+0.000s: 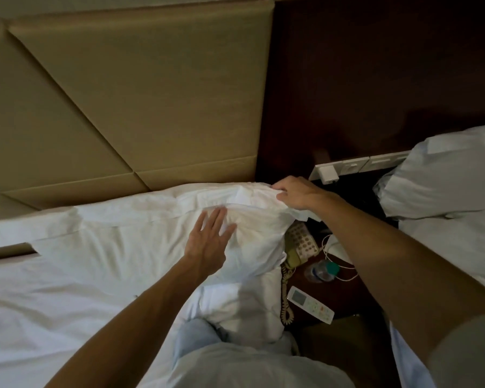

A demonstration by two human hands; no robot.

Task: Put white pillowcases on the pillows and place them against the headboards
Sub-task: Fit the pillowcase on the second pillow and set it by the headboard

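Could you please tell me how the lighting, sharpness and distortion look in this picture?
Head view: dim, warm light; the wood panel is almost black, its detail lost; the white pillow is brightest, without glare; wide-angle distortion bends the headboard seams; the left hand and right hand look fairly sharp, only slightly soft.

A: Where does my head camera sit?
B: On the wearer's head, over the edge of the bed (53, 289). I see it pitched steeply down and forward, facing the headboard (137, 93), close in, wide enough to catch the nightstand (359, 301) at right. One view, nothing shared.
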